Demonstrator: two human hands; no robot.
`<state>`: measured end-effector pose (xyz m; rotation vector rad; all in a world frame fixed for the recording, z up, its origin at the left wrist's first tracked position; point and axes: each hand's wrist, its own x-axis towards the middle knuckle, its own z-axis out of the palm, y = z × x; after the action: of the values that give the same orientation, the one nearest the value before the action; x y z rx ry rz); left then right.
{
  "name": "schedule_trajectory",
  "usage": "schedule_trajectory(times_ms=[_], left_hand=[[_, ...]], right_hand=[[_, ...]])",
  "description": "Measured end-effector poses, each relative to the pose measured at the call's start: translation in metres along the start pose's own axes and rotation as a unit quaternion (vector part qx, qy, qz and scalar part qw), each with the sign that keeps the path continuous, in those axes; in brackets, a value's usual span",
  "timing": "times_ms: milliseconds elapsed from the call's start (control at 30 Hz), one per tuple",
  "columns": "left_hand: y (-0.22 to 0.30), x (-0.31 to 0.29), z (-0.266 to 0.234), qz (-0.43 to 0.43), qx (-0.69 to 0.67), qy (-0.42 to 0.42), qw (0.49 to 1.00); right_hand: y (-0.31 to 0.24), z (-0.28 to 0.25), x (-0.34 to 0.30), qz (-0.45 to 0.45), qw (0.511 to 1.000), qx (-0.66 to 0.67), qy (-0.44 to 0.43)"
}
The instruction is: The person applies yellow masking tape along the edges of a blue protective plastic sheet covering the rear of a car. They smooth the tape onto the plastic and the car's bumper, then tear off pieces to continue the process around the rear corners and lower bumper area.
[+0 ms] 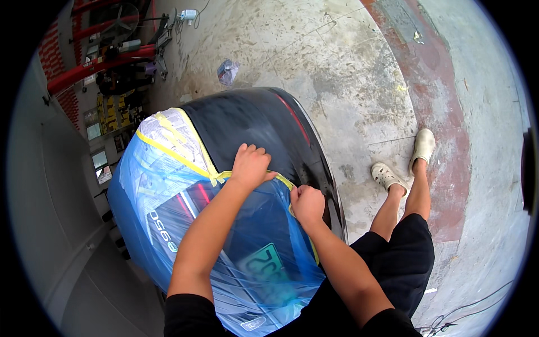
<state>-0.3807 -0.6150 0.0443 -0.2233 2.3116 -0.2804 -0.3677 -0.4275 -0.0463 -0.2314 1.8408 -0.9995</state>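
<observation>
The rear of a black car stands in front of me, its black bumper (241,121) bare on the far side. Blue plastic masking film (241,224) wraps the nearer body, and a licence plate (266,269) and a tail light show through it. Yellow masking tape (284,181) runs along the film's edge. Over that edge lies my left hand (252,167), fingers curled and thumb along the tape. My right hand (307,206) is closed in a pinch at the tape's corner, to the right. What lies under the fingers is partly hidden.
Printed paper (168,132) is taped over the car's left corner. Crumpled paper (228,72) lies on the concrete floor (348,73) beyond. Red metal equipment (101,68) stands at the far left. Cables (449,324) lie at the lower right. My legs, in beige clogs (424,145), are right of the car.
</observation>
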Motion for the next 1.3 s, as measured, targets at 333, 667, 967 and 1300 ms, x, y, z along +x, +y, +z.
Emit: schedule_trajectory(times_ms=[333,667,967,1300], left_hand=[[0.013,0.010,0.004,-0.016,-0.003,-0.055,0.998],[0.014,0.016,0.002,0.014,-0.014,-0.076,0.997],[0.023,0.016,0.005,0.022,-0.031,-0.075,0.997],[0.017,0.018,0.014,0.067,-0.033,-0.077,0.994]], right_hand=[[0.004,-0.007,0.012,0.033,0.997,0.034,-0.056],[0.006,0.000,0.011,0.051,0.995,0.050,-0.065],[0.004,0.003,0.008,0.064,0.995,0.061,-0.048],[0.012,0.004,0.012,0.060,0.992,0.075,-0.077]])
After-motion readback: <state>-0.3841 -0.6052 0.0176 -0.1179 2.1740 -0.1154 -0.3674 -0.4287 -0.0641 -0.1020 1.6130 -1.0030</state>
